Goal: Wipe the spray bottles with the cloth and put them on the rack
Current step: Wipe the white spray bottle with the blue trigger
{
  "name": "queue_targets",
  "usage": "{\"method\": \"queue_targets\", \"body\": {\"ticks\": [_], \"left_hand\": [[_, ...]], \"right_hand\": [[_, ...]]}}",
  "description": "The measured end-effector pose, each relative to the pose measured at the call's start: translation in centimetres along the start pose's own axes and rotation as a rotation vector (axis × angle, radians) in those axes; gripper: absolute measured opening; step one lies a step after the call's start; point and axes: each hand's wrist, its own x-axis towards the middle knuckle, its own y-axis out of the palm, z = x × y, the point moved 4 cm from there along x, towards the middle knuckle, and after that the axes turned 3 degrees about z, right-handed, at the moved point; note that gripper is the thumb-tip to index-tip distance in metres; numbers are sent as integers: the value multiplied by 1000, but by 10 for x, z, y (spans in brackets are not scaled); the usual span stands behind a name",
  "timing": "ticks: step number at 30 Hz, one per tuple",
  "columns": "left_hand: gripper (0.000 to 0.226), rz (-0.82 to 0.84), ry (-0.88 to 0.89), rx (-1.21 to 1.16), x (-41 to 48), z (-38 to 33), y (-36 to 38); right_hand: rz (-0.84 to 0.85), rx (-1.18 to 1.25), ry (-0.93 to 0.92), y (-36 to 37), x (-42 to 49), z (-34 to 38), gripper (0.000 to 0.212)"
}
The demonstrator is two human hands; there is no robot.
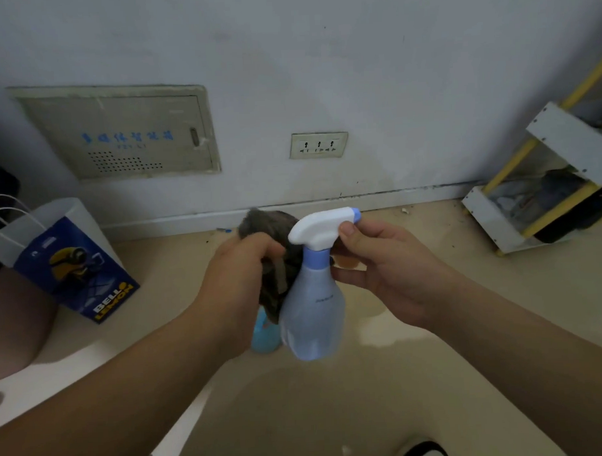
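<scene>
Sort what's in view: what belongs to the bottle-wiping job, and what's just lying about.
Job: pale blue spray bottle in right hand; grey cloth in left hand; second blue bottle on the floor behind; rack.

Lying about: paper bag, wall socket, wall panel.

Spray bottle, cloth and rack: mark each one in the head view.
spray bottle [312,306]: head view, on its pale blue body.
cloth [275,225]: head view, on the bunched grey top.
rack [497,221]: head view, on its white lower shelf edge.

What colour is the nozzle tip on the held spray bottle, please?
Light blue; the nozzle tip shows in the head view.
</scene>
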Motion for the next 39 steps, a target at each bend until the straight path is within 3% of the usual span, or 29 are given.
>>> {"method": "queue_targets", "body": {"ticks": [2,3,5,7,9,11,13,16,18,21,24,29,34,37,39], "left_hand": [[47,217,-24,106,1,4,7],[52,319,-18,172,-1,4,11],[46,453,35,276,-6,2,15],[41,485,106,358,-11,-2,14],[32,391,187,446,-10,-4,14],[21,260,269,525,-9,-2,15],[22,140,335,637,-5,3,14],[19,2,420,851,-3,3,9],[15,-40,506,1008,-5,2,9],[21,-54,632,1139,-8,7,10],[26,-18,673,1051,-7,14,8],[20,-19,789,1262,-10,25,9],[14,0,874,1324,0,15,7],[25,71,832,1279,-1,17,6],[24,109,677,1086,-5,14,5]], "right_hand": [[53,10,10,5,-2,-2,28],[88,17,24,7,-3,-4,29],[140,44,48,8,-5,-4,32],[140,87,54,8,-7,-2,32],[36,66,66,3,-6,-5,29],[-161,-115,84,-5,-6,-6,32],[-255,-230,71,-7,-6,-2,35],[-155,-237,59,4,-12,5,48],[-80,-381,18,13,-15,8,41],[-77,-399,20,16,-14,3,25],[-104,-295,126,14,-11,-6,33],[-46,-237,345,18,-14,-21,55],[-86,-177,291,12,-12,-16,43],[-136,-339,238,2,-9,-18,39],[-149,-385,234,-7,-8,-14,38]]}}
